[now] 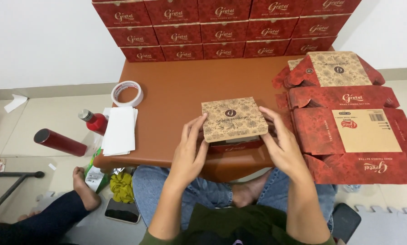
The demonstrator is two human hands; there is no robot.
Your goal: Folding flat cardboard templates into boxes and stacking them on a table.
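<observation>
A small red box with a patterned tan lid (233,119) rests near the front edge of a low brown table (176,90). My left hand (190,152) grips its left side, thumb up against the lid's edge. My right hand (282,145) holds the right side, fingers along the lid's rim. Both hands press the box between them.
Flat unfolded red cartons (353,122) lie stacked at the right. Closed red boxes (221,29) are piled against the wall. A tape roll (127,93), white sheets (119,130), a red bottle (93,121) and a red cylinder (60,142) sit left. Another person's foot (83,186) is lower left.
</observation>
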